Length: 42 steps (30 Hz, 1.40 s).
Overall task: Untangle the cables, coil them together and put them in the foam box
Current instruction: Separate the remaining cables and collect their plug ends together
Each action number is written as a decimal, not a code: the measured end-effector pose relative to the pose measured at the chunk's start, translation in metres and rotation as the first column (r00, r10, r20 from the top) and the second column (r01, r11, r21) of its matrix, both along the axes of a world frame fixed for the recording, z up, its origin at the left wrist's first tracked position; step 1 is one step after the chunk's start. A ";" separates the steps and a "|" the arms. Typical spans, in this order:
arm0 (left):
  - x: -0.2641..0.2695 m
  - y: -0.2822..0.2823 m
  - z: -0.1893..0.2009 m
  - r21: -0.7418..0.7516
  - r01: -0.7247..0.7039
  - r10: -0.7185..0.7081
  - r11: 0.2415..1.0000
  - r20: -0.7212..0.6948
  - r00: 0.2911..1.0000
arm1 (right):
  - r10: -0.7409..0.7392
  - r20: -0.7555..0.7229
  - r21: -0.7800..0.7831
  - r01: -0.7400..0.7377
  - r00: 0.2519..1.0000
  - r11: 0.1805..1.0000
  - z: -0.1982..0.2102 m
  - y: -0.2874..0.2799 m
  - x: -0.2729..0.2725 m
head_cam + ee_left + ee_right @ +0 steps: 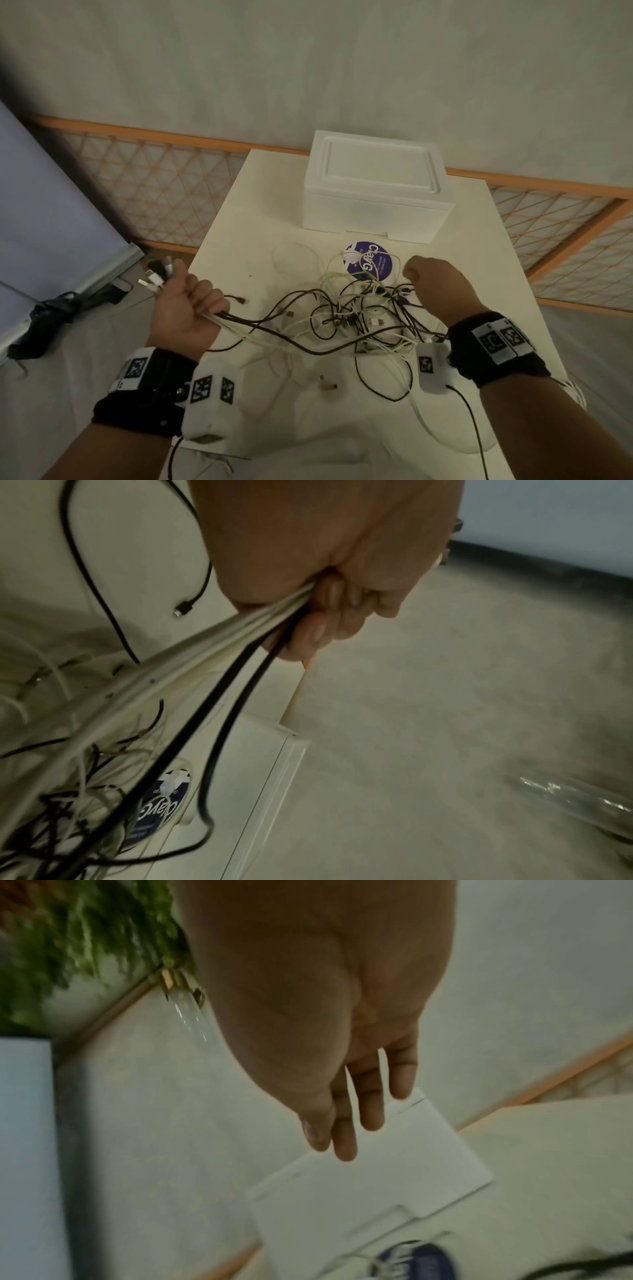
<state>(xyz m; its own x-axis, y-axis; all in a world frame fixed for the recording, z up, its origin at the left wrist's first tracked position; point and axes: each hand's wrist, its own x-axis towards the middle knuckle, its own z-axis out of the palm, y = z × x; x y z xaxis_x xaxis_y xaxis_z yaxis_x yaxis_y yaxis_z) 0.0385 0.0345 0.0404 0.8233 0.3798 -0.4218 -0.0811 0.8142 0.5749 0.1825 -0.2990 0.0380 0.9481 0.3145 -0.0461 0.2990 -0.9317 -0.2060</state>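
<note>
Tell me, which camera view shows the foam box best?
The head view: the whole foam box shows, lid on, behind the cables. The right wrist view shows it blurred beyond the right hand; the left wrist view shows only an edge.

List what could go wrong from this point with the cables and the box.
1. The left hand grips a bundle of cable ends while the rest stays knotted in the tangle; pulling may tighten the knots.
2. Loops hang over the near edge of the table, so tugging could drag loose plugs off it.
3. The foam box has its lid on, and the right hand, holding nothing, would have to open it first.
</note>
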 end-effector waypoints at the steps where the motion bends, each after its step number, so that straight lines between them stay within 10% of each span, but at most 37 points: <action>1: 0.000 -0.004 0.002 0.009 0.011 -0.011 1.000 0.014 1.000 | 0.037 -0.025 0.114 -0.034 0.999 0.993 0.004 0.009 -0.004; 4: 0.006 -0.028 0.012 0.049 0.095 -0.098 0.994 0.065 0.993 | 0.354 -0.105 0.357 -0.297 0.929 0.886 0.022 0.054 -0.036; 7: 0.011 -0.042 0.024 0.072 0.158 -0.166 0.985 0.124 0.978 | 0.594 -0.096 0.216 -0.566 0.799 0.796 0.016 0.094 -0.058; 15: -0.008 -0.005 0.046 0.312 0.238 -0.237 0.920 -0.041 0.971 | 0.248 -0.071 0.041 -0.246 0.966 0.968 -0.010 0.038 0.001; 20: 0.004 -0.029 0.047 0.304 0.275 -0.283 0.912 -0.020 0.959 | 0.454 -0.288 0.337 -0.355 0.843 0.872 0.023 0.063 -0.027; 24: 0.013 -0.033 0.060 0.250 0.300 -0.316 0.921 0.024 0.949 | 0.523 -0.376 0.036 -0.552 0.765 0.833 -0.009 0.082 -0.047; 29: 0.013 -0.019 0.061 0.271 0.285 -0.271 0.920 -0.086 0.959 | 0.332 -0.336 0.328 -0.221 0.881 0.918 0.007 0.049 -0.026; 33: 0.024 -0.051 0.049 0.375 0.429 -0.386 0.822 -0.186 0.903 | 0.284 -0.155 0.660 -0.115 0.946 0.743 0.067 0.069 -0.029; 38: 0.044 -0.101 0.053 0.606 0.551 -0.511 0.574 -0.261 0.819 | 0.296 0.093 0.713 -0.271 0.951 0.647 0.096 0.098 -0.042; 42: 0.057 -0.096 0.061 0.607 0.406 -0.377 0.683 -0.183 0.908 | 0.209 0.110 0.836 -0.204 0.972 0.509 0.075 0.091 -0.042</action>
